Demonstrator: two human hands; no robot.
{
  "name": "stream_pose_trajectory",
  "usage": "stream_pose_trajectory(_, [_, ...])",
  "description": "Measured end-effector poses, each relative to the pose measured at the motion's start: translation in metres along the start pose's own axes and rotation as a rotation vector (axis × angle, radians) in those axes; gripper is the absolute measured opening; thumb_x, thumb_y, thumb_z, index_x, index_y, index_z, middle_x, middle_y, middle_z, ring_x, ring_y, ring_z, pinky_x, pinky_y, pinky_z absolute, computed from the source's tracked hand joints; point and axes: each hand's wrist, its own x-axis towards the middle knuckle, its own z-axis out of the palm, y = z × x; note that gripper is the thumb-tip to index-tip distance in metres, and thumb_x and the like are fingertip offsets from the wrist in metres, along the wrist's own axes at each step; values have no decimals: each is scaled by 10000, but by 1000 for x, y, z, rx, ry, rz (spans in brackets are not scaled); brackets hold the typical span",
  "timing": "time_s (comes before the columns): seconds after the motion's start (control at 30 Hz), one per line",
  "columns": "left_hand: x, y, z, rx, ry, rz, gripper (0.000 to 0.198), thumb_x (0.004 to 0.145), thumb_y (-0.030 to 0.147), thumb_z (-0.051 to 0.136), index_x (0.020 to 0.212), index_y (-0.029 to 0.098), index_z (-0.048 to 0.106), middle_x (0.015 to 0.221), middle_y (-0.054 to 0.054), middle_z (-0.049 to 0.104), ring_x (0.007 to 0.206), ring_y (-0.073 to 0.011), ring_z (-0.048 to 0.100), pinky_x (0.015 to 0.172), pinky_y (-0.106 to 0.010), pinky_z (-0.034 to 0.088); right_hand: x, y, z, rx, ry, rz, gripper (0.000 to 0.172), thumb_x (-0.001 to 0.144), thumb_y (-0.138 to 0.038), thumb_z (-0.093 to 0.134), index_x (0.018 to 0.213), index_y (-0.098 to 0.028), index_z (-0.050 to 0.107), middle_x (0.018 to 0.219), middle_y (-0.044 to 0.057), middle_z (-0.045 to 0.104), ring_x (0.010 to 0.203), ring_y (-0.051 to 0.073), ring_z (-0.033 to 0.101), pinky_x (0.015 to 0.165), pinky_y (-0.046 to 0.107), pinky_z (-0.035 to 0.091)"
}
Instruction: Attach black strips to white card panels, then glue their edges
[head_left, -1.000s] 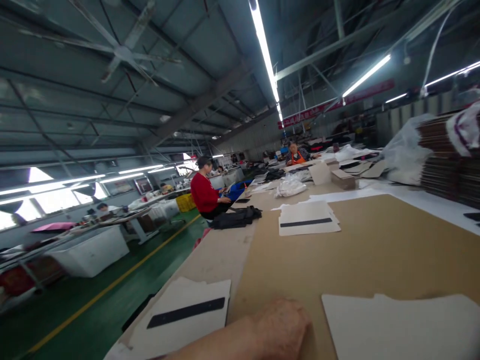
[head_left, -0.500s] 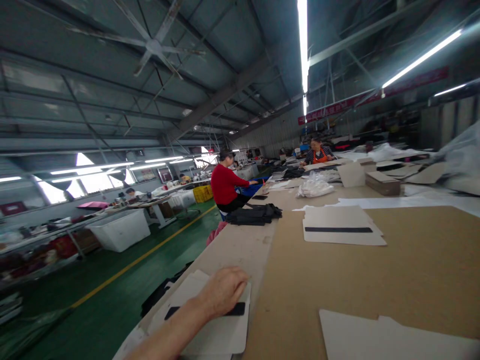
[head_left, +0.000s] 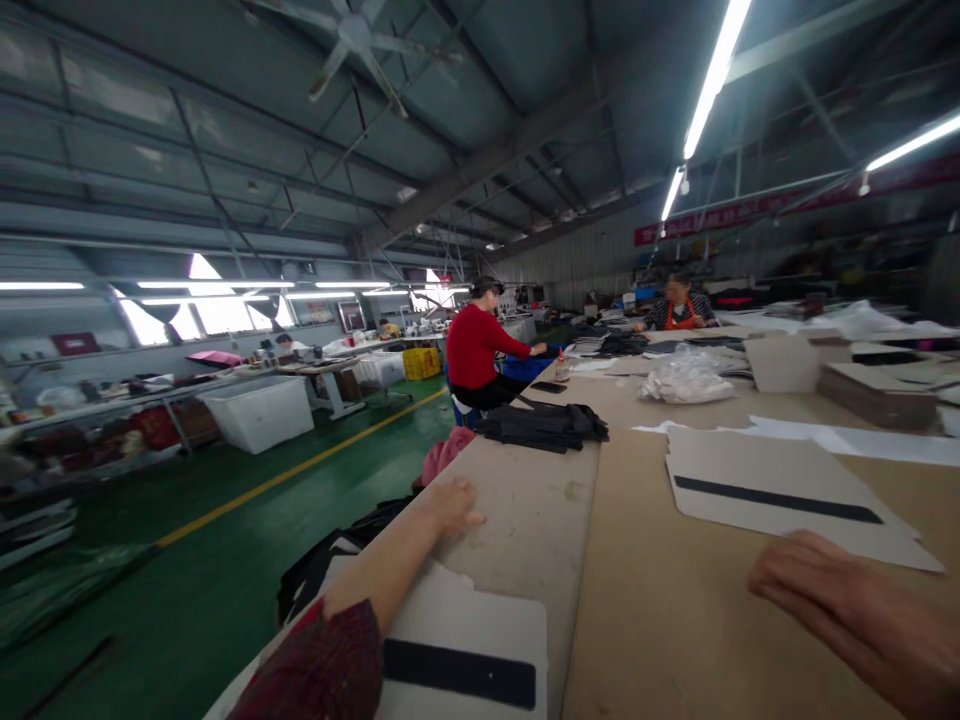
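My left hand reaches forward low over the pale left strip of the table, thumb apart from the other fingers and nothing visible in it. Beneath my left forearm lies a pale cardboard panel with a black strip across it. At the right, my right hand is over the brown board, slightly blurred, its fingers stretched out and no object seen in them. Just beyond it is another pale cardboard panel, also bearing a black strip.
A black fabric bundle lies at the table's left edge, with a dark phone-like rectangle behind it. Farther back are crumpled clear plastic and a cardboard stack. A person in red sits beside the table; another wears an orange apron.
My left hand has moved forward off the near panel. My right hand has come into view at the right. The view has shifted, so the far panel appears farther right.
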Motion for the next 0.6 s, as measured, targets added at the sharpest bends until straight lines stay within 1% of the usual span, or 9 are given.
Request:
stream_pose_trajectory(0.07, [13,-9,11,-33,-118,-46,714,864,571,640,1443,212,423,1588,-134,315,1448,-364,300,1172,-637,259,50,-10,18,-64,-171,-75,350,974,-463,367,763,-360,627,866,88,672,864,281,638,784,463,538])
stream_pose_trajectory(0.1, [18,-13,16,-55,-178,-73,864,816,635,660,1498,217,337,1621,-151,238,1470,-390,249,1175,-646,247,77,-15,28,-121,-232,-103,353,984,-404,368,746,-314,614,849,87,671,872,273,635,803,445,526])
stream_pose_trajectory(0.17, [26,-19,24,-98,-273,-117,1151,694,776,663,1559,202,165,1649,-187,106,1491,-445,144,1163,-679,239,127,-23,51,-267,-283,-134,336,987,-298,390,749,-245,621,862,90,681,907,261,635,850,409,504])
stream_pose_trajectory(0.23, [30,-23,30,-130,-305,-134,1354,577,885,625,1568,185,25,1650,-185,-31,1492,-483,15,1140,-741,193,172,-24,77,-347,-296,-130,289,975,-240,449,779,-195,655,894,101,694,945,255,639,894,389,488])
stream_pose_trajectory(0.3, [31,-26,34,-152,-303,-136,1426,518,935,582,1559,194,-50,1644,-144,-112,1486,-491,-65,1111,-797,136,210,-19,104,-390,-298,-100,239,979,-222,499,835,-158,679,936,99,700,963,238,644,915,391,489])
stream_pose_trajectory(0.4, [30,-28,37,-174,-290,-133,1433,491,943,573,1554,229,-70,1646,-95,-129,1484,-483,-97,1090,-831,90,256,-7,143,-455,-284,-49,180,987,-289,581,967,-137,674,1028,70,686,983,210,645,923,424,511])
stream_pose_trajectory(0.5, [30,-29,39,-196,-287,-129,1445,468,955,565,1549,252,-89,1644,-72,-143,1480,-480,-124,1081,-842,74,290,3,175,-501,-244,-18,223,966,-337,632,1067,-140,655,1138,79,652,1058,226,623,940,449,516])
stream_pose_trajectory(0.6, [29,-30,39,-216,-296,-121,1473,438,978,552,1542,261,-108,1636,-57,-169,1479,-473,-138,1078,-843,60,314,8,198,-519,-201,-1,249,964,-329,633,1126,-140,638,1203,94,623,1099,241,604,950,457,513])
